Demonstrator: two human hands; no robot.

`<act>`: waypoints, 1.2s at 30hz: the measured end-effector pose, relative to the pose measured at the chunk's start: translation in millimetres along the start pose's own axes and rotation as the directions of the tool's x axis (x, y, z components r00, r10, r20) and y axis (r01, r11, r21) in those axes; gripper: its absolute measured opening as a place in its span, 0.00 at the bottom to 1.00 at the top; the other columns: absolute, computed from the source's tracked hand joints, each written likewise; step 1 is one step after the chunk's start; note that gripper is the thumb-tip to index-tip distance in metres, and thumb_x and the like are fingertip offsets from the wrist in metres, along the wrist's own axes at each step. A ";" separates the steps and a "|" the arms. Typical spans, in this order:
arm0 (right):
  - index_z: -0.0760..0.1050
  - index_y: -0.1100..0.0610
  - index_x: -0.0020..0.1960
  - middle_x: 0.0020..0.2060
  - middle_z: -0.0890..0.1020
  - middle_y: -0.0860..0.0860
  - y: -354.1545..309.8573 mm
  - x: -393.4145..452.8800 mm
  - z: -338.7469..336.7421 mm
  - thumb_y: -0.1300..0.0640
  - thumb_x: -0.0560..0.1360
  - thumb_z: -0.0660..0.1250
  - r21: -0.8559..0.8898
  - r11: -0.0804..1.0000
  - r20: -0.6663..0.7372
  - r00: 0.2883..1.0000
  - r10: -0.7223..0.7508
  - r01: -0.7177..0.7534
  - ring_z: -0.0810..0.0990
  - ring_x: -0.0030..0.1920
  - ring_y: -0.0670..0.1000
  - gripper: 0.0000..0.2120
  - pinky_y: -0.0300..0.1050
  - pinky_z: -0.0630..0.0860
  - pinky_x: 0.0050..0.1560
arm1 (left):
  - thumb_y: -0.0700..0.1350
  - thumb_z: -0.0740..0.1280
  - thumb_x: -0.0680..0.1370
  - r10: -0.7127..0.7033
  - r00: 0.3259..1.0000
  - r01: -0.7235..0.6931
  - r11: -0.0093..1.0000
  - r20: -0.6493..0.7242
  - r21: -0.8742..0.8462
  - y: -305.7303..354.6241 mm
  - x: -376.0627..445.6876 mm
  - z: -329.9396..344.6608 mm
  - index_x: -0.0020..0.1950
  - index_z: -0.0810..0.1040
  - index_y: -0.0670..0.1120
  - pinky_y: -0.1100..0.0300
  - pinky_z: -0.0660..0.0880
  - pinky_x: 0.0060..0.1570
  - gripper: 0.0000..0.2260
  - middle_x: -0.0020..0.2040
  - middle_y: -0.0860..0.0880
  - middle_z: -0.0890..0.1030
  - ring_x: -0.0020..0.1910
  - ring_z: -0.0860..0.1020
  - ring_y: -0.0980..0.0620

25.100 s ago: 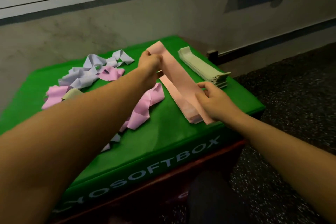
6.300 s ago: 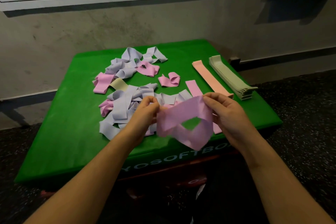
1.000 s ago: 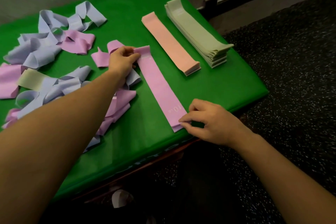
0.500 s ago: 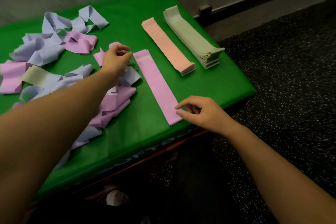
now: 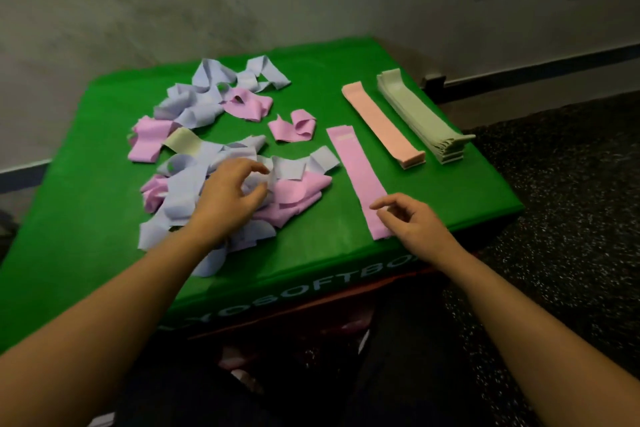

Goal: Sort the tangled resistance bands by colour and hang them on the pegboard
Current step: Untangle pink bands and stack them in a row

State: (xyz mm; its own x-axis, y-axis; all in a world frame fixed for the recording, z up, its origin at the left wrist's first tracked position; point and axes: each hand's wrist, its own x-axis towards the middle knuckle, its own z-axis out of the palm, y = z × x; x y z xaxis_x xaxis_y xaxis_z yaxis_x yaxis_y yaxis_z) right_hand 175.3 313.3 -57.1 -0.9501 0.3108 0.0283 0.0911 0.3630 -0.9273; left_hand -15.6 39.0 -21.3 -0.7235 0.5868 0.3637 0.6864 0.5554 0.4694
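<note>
Since a moment ago, I'm seeing my left hand (image 5: pixel 232 198) leaving the flat pink band (image 5: pixel 356 180), reaching loose-fingered into the tangle (image 5: pixel 194 191) at nine o'clock; right hand (image 5: pixel 412 222) hovering, relaxed. Three piles are started, and nothing is hanging yet.

Both bare forearms reach forward from the bottom corners of the view. The left hand (image 5: pixel 230 201) is palm down, its fingers (image 5: pixel 254 168) loosely curled and spread, the thumb standing apart; whether it grips anything cannot be told. The right hand (image 5: pixel 414 224) is also palm down, its fingers relaxed and slightly bent, the forefinger pointing leftward, holding nothing.
</note>
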 end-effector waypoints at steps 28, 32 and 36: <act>0.74 0.55 0.37 0.56 0.80 0.50 -69.3 64.7 86.0 0.50 0.71 0.76 -0.332 0.937 0.034 0.994 -0.099 0.105 0.77 0.58 0.49 0.13 0.48 0.74 0.60 | 0.63 0.58 0.78 -0.049 0.997 0.059 0.979 -0.053 0.195 -35.3 -73.2 31.3 0.61 0.79 0.55 0.48 0.64 0.69 0.19 0.64 0.53 0.76 0.64 0.71 0.50; 0.70 0.58 0.40 0.38 0.77 0.48 -80.3 38.2 87.2 0.57 0.76 0.72 0.056 0.998 -0.010 1.000 -0.005 0.006 0.74 0.37 0.44 0.12 0.37 0.73 0.40 | 0.63 0.59 0.78 -0.031 0.996 0.046 0.983 -0.087 0.180 -33.0 -74.6 31.4 0.59 0.80 0.53 0.45 0.65 0.69 0.19 0.63 0.51 0.77 0.63 0.72 0.49; 0.68 0.55 0.45 0.44 0.75 0.54 -87.4 28.8 84.2 0.58 0.79 0.67 0.358 0.914 -0.078 0.969 0.235 -0.193 0.75 0.42 0.49 0.08 0.43 0.73 0.40 | 0.63 0.60 0.77 -0.018 0.995 0.035 0.983 -0.094 0.180 -30.3 -76.2 30.1 0.59 0.79 0.54 0.44 0.63 0.71 0.19 0.63 0.51 0.77 0.64 0.73 0.50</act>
State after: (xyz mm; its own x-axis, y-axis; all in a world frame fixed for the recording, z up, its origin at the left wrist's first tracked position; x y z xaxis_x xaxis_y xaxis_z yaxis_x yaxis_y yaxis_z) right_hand 114.9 216.6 -6.7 -0.8759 0.4548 -0.1613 0.1594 -0.0428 -0.9863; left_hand 20.9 -4.8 -87.4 -0.7392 0.5186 0.4297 0.6630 0.6724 0.3290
